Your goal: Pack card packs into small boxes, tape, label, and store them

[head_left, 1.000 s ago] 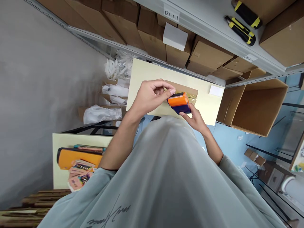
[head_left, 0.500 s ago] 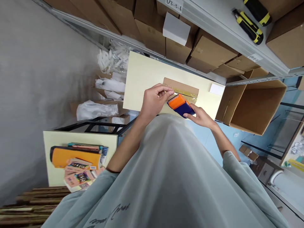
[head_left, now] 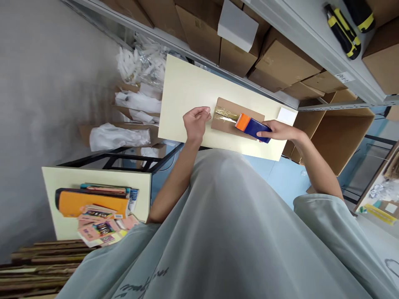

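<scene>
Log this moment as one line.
left hand: pinching tape end at box edge | right hand: gripping tape dispenser on flat cardboard box | table: box lying flat

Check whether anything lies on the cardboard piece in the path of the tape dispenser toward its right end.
Nothing visible does. The right hand holds the tape dispenser on the cardboard piece; the strip of cardboard beyond it is bare. The white card lies off the cardboard, on the table.

pale yellow table (head_left: 187, 89) at frame centre, bearing a flat brown cardboard package (head_left: 229, 109) and, toward its right end, a small white card (head_left: 286, 116); lower left, second table (head_left: 93, 177) stacked with books (head_left: 93, 203).
</scene>
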A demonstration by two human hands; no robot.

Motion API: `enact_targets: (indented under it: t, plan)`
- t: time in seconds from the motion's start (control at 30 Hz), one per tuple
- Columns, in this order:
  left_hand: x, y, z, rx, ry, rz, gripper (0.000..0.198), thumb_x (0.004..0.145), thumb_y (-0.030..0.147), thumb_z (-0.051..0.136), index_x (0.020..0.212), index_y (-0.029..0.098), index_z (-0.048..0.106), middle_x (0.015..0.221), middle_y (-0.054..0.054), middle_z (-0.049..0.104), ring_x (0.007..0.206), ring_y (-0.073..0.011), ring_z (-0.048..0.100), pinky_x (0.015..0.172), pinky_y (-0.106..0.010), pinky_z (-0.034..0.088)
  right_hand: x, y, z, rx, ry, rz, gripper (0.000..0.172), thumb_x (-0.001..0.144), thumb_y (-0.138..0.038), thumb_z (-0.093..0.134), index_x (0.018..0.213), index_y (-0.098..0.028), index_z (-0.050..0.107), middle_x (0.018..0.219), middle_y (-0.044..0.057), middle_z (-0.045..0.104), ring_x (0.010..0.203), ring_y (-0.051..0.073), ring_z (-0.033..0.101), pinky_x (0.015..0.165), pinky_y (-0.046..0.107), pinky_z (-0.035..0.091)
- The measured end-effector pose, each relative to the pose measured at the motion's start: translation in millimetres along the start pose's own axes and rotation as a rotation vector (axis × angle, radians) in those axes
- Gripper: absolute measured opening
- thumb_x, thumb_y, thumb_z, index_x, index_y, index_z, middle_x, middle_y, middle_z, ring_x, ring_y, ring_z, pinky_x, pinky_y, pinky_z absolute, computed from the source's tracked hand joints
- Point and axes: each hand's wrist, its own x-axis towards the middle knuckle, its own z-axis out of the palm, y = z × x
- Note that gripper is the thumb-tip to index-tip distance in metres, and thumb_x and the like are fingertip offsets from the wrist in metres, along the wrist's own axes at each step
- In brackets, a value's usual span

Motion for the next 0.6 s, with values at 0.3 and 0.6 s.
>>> enact_targets:
  t: [0.3, 0.6]
  plan:
    - [23, -33, -2.0, -0.085, 0.066, -0.12, 0.017, 0.09, 0.028, 0.095, 0.09, 0.019, 0.08, 0.082, -0.001, 0.078, 0.079, -0.0141, 0.079, 0.085, -0.029, 0.071, 46, -6, -23, -0.098, -0.154, 0.111, 0.062, 0.086, -0.08, 0.094, 0.09, -0.021, 0.077, 0.084, 0.005, 0.083, 0.078, 0.021, 0.075, 0.074, 0.033, 0.061]
    - [45, -82, 9.7, 0.015, 0.029, -0.118, 0.014, 0.09, 0.029, 0.093, 0.087, 0.019, 0.084, 0.087, -0.005, 0.084, 0.085, -0.0183, 0.08, 0.085, -0.03, 0.067, 53, -12, -22, -0.137, -0.159, 0.185, 0.067, 0.082, -0.085, 0.093, 0.087, -0.021, 0.074, 0.087, 0.006, 0.082, 0.08, 0.021, 0.07, 0.076, 0.033, 0.057]
